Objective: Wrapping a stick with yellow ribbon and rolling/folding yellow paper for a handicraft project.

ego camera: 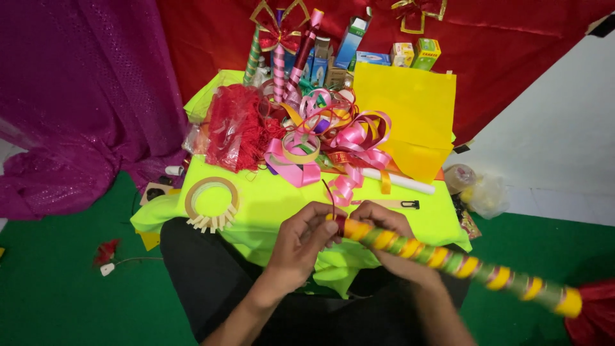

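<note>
Both hands hold a ribbon-wrapped stick (448,259): the left hand (301,240) pinches its near end beside a thin red ribbon (331,195), the right hand (384,224) wraps around it just behind, above a lime-green table (256,205).

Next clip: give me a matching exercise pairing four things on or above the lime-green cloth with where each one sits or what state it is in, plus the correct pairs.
Things:
1. long stick wrapped in yellow and green ribbon
2. tan tape ring with cut strips stuck along its edge
3. flat yellow fabric bag
4. bundle of red netting

Places or states:
A. standing upright at the back right of the cloth
B. lying at the front left of the cloth
C. held across the lap by the left hand and right hand
D. heaped at the back left, beside the pink ribbon loops

Pairs: 1-C, 2-B, 3-A, 4-D
</note>
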